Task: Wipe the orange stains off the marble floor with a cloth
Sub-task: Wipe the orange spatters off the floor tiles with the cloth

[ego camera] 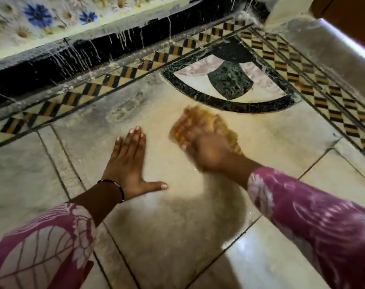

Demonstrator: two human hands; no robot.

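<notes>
Right hand [208, 153] scrubs, fingers clamped on the orange cloth [200, 124], blurred against the marble floor [281, 130]. Left hand [129, 161] braces flat, fingers spread. Next: probably work toward the dark inlay [229, 80].

You had nothing to read here: no words, labels, brand marks or numbers showed on the marble floor [77, 155], the cloth [200, 124], the flowered wall tiles [37, 15] or your sleeves.
</notes>
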